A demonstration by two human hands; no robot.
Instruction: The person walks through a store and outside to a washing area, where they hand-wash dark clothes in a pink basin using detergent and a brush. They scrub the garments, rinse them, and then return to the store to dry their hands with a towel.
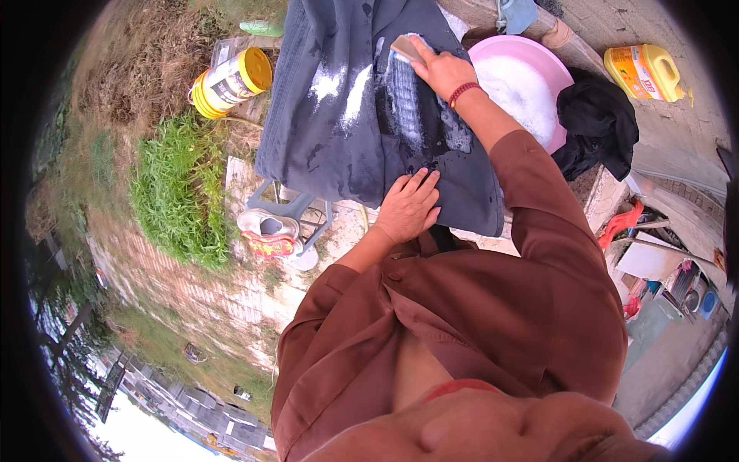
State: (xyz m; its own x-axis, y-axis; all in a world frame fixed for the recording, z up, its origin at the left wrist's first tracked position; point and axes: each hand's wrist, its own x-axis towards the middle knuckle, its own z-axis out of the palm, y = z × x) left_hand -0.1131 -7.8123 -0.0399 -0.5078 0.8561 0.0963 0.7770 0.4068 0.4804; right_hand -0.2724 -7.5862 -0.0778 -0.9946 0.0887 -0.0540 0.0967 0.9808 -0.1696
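Note:
A wet dark grey garment (340,156) lies spread out before me, with patches of white suds and white powder on it. Near its upper right part, my right hand (441,69), with a beaded red bracelet at the wrist, grips a scrubbing brush (407,48). The bristles rest on a long soapy streak. My left hand (409,205) lies flat on the lower part of the cloth, fingers spread, holding nothing. A pink plastic basin (564,75) full of foamy water stands just right of the garment.
Black cloth (597,124) hangs by the basin, with a yellow jug (644,72) further right. A yellow bucket (231,82) stands at the left. Below it, a shoe (269,231) rests on a grey stool (288,202). A light-blue cloth (518,16) lies above the basin.

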